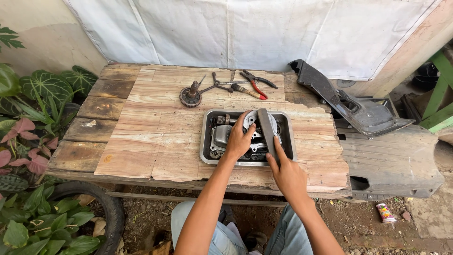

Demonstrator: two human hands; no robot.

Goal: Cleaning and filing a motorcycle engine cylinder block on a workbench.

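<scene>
A metal tray [289, 141] sits on the wooden table [155, 132] and holds grey engine parts [220, 136]. My left hand [239, 140] rests on a round metal part inside the tray and grips its edge. My right hand [286, 174] is at the tray's near right corner and holds the lower end of a long flat grey bar [265, 126] that lies across the parts, pointing away from me.
A gear on a shaft [190, 96], a cross wrench [214, 85], a screwdriver [245, 90] and red-handled pliers [256, 84] lie behind the tray. Dark plastic scooter panels [363, 113] lie to the right. Plants [37, 94] and a tyre [108, 208] stand at the left.
</scene>
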